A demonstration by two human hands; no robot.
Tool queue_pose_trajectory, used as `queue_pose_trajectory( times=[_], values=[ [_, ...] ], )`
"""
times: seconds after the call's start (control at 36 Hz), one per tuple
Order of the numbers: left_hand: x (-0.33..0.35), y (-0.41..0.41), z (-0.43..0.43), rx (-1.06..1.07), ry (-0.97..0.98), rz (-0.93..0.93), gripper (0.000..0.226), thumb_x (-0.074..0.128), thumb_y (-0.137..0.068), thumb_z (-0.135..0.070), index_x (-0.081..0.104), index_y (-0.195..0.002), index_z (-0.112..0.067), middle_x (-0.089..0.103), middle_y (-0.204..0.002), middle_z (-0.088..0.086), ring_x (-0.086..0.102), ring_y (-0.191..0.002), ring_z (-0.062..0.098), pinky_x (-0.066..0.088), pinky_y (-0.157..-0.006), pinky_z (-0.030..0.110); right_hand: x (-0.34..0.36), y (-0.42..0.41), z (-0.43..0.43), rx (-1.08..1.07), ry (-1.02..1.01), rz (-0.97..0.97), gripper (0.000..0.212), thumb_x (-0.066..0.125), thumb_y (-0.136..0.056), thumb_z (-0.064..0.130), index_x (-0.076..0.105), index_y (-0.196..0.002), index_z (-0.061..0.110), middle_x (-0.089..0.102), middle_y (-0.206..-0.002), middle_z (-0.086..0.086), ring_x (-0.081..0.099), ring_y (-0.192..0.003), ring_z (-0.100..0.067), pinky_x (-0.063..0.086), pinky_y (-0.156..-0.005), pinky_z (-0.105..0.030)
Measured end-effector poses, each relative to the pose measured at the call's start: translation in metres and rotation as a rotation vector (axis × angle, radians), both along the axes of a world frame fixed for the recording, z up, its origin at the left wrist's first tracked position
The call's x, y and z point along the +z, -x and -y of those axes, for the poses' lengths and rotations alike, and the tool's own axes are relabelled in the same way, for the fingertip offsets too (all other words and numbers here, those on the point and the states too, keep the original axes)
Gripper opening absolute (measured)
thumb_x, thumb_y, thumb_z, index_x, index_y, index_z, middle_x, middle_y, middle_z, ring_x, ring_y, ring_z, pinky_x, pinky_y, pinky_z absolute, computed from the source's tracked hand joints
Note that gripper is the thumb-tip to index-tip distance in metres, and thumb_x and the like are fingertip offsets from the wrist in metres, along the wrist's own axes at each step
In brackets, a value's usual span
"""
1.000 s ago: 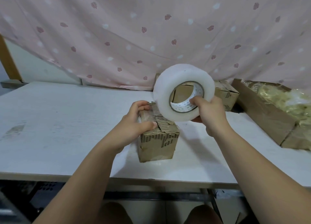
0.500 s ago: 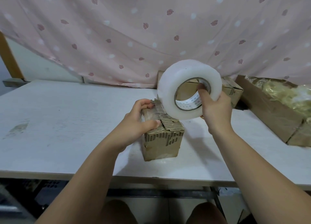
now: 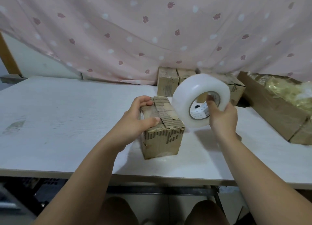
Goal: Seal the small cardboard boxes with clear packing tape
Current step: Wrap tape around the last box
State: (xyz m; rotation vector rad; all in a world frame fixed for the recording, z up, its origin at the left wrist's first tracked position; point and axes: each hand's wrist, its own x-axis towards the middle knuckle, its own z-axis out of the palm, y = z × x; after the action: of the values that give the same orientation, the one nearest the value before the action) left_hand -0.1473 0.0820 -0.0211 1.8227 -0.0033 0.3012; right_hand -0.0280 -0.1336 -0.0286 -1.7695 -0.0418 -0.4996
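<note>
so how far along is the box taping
Nothing plainly sealed yet. Left hand holds the small box closed; right hand grips the tape roll beside it. Left to do: a strip across its seam. Boxes at the back: sealed or not, unclear.

Both hands are gripping, with bare arms reaching forward.
The left hand (image 3: 136, 118) is clamping the cardboard box (image 3: 162, 136) from its left side, thumb pressing on the near top edge and fingers (image 3: 145, 100) curling over the far edge; the left forearm (image 3: 94, 157) is angling up to that grip from the lower left. The right hand (image 3: 221, 118) is holding the tape roll (image 3: 187, 96) on edge, one digit hooking into the core above the palm, the palm cupping the outer rim; the right forearm (image 3: 253, 157) is coming in from the lower right.
</note>
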Motion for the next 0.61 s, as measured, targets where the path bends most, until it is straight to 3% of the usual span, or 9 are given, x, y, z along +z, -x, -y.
queue_pose_trajectory(
  times=[0.14, 0.28, 0.42, 0.47, 0.53, 0.56, 0.61],
  values=[
    [0.001, 0.001, 0.000, -0.001, -0.003, -0.020, 0.054, 0.067, -0.088, -0.019, 0.039, -0.131, -0.033, 0.047, -0.124, -0.026, 0.047, -0.095, -0.028, 0.040, -0.069, -0.002, -0.026, 0.000, 0.009, -0.006, 0.022, -0.062, 0.022, 0.066, -0.089, 0.044, 0.064, -0.087, 0.022, 0.067, -0.085, -0.001, 0.064, -0.092, -0.026, 0.051, -0.085, -0.042],
    [0.003, 0.001, 0.005, 0.023, -0.023, -0.046, 0.049, 0.061, -0.093, -0.023, 0.035, -0.131, -0.038, 0.045, -0.127, -0.027, 0.044, -0.095, -0.030, 0.039, -0.069, -0.004, -0.031, 0.002, 0.007, 0.010, 0.071, -0.058, 0.024, 0.067, -0.089, 0.041, 0.062, -0.092, 0.018, 0.062, -0.077, 0.009, 0.061, -0.085, -0.020, 0.042, -0.068, -0.030],
    [0.020, -0.001, 0.026, 0.119, -0.122, -0.124, 0.039, 0.045, -0.099, -0.036, 0.040, -0.138, -0.034, 0.033, -0.140, -0.015, 0.043, -0.117, 0.000, 0.038, -0.087, 0.016, -0.033, 0.005, 0.006, -0.017, 0.062, -0.039, 0.021, 0.068, -0.089, 0.039, 0.059, -0.093, 0.020, 0.056, -0.075, 0.015, 0.058, -0.084, -0.018, 0.039, -0.073, -0.028],
    [0.025, -0.004, 0.037, 0.239, -0.354, -0.201, 0.050, 0.043, -0.097, -0.048, 0.036, -0.144, -0.032, 0.021, -0.150, -0.011, 0.028, -0.137, 0.018, 0.033, -0.106, 0.029, -0.033, 0.005, 0.006, -0.017, 0.062, -0.034, 0.021, 0.068, -0.089, 0.039, 0.059, -0.093, 0.021, 0.056, -0.074, 0.017, 0.057, -0.084, -0.017, 0.038, -0.073, -0.028],
    [0.030, -0.004, 0.048, 0.342, -0.813, -0.213, 0.064, 0.037, -0.093, -0.060, 0.029, -0.149, -0.029, 0.006, -0.160, -0.006, -0.002, -0.148, 0.030, 0.012, -0.117, 0.046, -0.033, 0.005, 0.006, -0.014, 0.057, -0.031, 0.020, 0.068, -0.089, 0.039, 0.059, -0.093, 0.021, 0.056, -0.075, 0.018, 0.056, -0.083, -0.016, 0.038, -0.072, -0.028],
    [0.031, -0.004, 0.053, 0.346, -0.957, -0.183, 0.071, 0.033, -0.091, -0.066, 0.028, -0.150, -0.027, 0.004, -0.162, -0.003, -0.007, -0.148, 0.030, 0.008, -0.117, 0.047, -0.034, 0.006, 0.006, -0.010, 0.056, -0.028, 0.019, 0.068, -0.089, 0.038, 0.059, -0.093, 0.022, 0.056, -0.075, 0.019, 0.056, -0.082, -0.015, 0.038, -0.071, -0.027],
    [0.032, -0.004, 0.063, 0.281, -1.069, -0.179, 0.086, 0.023, -0.085, -0.076, 0.026, -0.151, -0.021, 0.013, -0.161, 0.000, 0.003, -0.148, 0.027, 0.015, -0.116, 0.047, -0.034, 0.006, 0.008, -0.001, 0.054, -0.022, 0.016, 0.067, -0.090, 0.037, 0.058, -0.092, 0.023, 0.056, -0.075, 0.019, 0.056, -0.080, -0.014, 0.038, -0.070, -0.027]
  ],
)
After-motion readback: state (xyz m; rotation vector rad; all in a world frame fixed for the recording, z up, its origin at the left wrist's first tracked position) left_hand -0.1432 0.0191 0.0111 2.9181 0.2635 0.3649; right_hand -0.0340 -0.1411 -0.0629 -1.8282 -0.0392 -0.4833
